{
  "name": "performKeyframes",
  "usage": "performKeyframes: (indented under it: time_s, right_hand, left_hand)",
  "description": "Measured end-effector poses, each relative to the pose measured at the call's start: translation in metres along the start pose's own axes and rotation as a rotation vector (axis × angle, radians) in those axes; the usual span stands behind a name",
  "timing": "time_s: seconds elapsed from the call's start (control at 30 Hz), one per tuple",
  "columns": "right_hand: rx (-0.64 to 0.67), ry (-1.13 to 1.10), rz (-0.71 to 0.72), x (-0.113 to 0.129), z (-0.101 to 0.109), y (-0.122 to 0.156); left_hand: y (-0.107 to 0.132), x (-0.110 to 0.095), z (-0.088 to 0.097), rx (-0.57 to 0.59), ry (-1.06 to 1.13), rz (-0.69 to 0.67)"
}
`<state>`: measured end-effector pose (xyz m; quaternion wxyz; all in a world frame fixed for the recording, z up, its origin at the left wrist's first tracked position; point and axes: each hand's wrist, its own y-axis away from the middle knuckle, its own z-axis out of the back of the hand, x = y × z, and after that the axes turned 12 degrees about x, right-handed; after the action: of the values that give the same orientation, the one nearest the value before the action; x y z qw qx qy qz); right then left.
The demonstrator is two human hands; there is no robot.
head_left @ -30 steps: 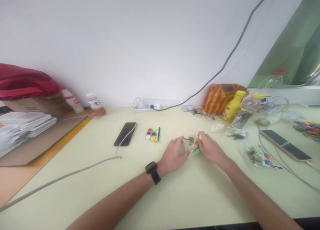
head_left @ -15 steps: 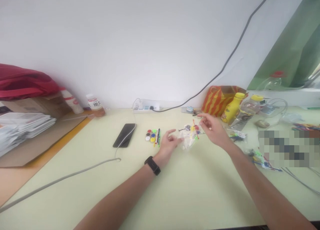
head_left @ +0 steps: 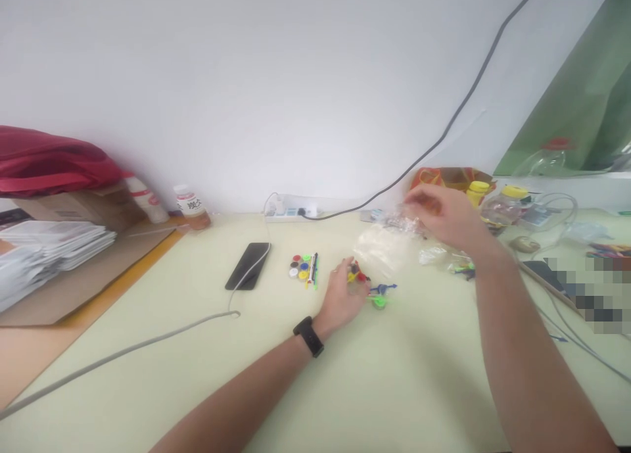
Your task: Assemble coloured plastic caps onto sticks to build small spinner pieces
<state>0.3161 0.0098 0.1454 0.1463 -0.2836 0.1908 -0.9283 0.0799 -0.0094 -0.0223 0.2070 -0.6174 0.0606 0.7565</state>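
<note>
My right hand (head_left: 446, 217) is raised toward the back of the table, its fingers pinched on a thin clear plastic bag (head_left: 385, 248) that spreads out to the left and is blurred. Lower and to the left, my left hand (head_left: 341, 298), with a black watch (head_left: 309, 336) on its wrist, rests on the table with fingers apart around small red, yellow and black plastic pieces (head_left: 358, 275). Just right of these fingers lie a blue arrow-shaped piece (head_left: 383, 288) and a green piece (head_left: 378, 302).
Coloured discs (head_left: 294, 273) and thin sticks (head_left: 312, 271) lie left of my left hand, beside a black phone (head_left: 248, 266) with a cable across it. A power strip (head_left: 290, 210) lies against the wall. Bottles and small bagged parts (head_left: 462, 265) stand or lie at right.
The bag has left the spot between my hands, drawn up and back by my right hand. Coloured pieces now lie loose on the table, and my left hand has shifted slightly right, onto them.
</note>
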Motion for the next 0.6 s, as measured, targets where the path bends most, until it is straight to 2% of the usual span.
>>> performKeyframes:
  time_s: [0.13,0.27,0.33,0.4,0.5,0.6]
  right_hand:
    - [0.009,0.182,-0.230,-0.055,0.013,0.008]
    - [0.077,0.451,-0.524,-0.116,0.022,0.023]
    - [0.096,0.550,-0.510,-0.131,0.023,0.024]
    - [0.099,0.521,-0.432,-0.128,0.019,0.017]
    - [0.176,0.271,-0.287,-0.096,-0.003,-0.001]
    - [0.489,-0.031,-0.105,-0.051,-0.045,-0.015]
  left_hand:
    - [0.001,0.002,0.000,0.065,-0.122,-0.058]
    - [-0.004,-0.001,0.005,0.069,-0.186,-0.017]
    - [-0.009,-0.004,0.008,0.096,-0.203,0.007]
    - [-0.017,-0.008,0.013,0.158,-0.226,0.026]
    - [-0.031,-0.020,0.027,0.214,-0.304,0.019]
    - [-0.050,-0.038,0.050,0.256,-0.358,-0.044]
